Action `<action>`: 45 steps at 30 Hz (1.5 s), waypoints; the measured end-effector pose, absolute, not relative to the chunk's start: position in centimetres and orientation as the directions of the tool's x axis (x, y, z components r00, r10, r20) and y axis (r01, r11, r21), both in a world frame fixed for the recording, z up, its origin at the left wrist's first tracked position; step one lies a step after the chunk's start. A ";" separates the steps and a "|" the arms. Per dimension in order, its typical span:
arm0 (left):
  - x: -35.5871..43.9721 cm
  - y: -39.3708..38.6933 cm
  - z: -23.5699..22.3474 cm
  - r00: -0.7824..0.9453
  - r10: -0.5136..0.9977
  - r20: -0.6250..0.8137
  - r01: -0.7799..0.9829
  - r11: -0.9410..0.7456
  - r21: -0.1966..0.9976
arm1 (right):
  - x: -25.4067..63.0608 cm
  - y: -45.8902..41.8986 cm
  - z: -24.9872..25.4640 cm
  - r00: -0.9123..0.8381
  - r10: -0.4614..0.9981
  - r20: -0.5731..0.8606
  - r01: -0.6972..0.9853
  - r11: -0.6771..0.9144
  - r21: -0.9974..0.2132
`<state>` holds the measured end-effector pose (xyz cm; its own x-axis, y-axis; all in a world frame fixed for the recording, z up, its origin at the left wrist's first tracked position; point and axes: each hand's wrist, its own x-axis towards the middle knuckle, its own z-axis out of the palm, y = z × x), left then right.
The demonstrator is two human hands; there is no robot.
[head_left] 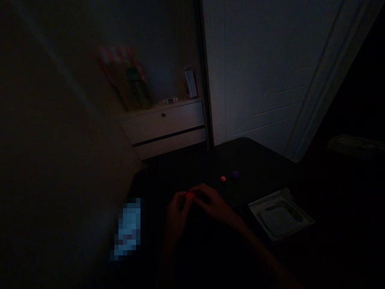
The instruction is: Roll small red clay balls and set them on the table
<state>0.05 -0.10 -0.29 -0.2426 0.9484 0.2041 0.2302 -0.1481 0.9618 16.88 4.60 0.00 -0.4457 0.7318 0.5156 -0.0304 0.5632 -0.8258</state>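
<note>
Both hands meet over the dark table (192,168), pinching a small glowing red lump (190,195) between their fingertips. My left hand (177,210) grips it from the left, thumb and fingers closed. From the right, my right hand (213,202) holds the same lump between thumb and forefinger. The dim light hides what the lump is made of. Beyond the right hand lies a small pinkish-orange ball (223,179), and beside it a slightly larger dark purple ball (235,175).
A pale flat packet or tray (281,214) lies at the table's right. A blurred lit screen (128,228) glows at lower left. Behind stand a drawer unit (168,126) with a green-capped bottle (138,88) and upright books (191,83), and a white door (255,72).
</note>
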 end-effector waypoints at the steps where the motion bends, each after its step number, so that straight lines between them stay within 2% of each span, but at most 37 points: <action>1: 0.0 -0.1 -0.3 -0.250 0.946 0.206 0.227 -0.150 0.962 | 16.9 4.6 0.0 -0.440 0.736 0.514 -0.030 0.560 -0.828; 32: 0.0 0.1 -0.5 -0.256 0.942 0.216 0.244 -0.154 0.957 | 16.8 4.8 0.0 -0.457 0.730 0.508 -0.055 0.547 -0.835; 45: -0.2 0.1 -0.2 -0.263 0.933 0.245 0.278 -0.170 0.945 | 16.9 4.4 0.2 -0.480 0.698 0.531 -0.037 0.589 -0.807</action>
<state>-0.23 0.06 -0.19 -0.2634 0.9330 0.2451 0.2781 -0.1698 0.9454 16.90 4.44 0.20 -0.4797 0.6983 0.5312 -0.0365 0.5890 -0.8073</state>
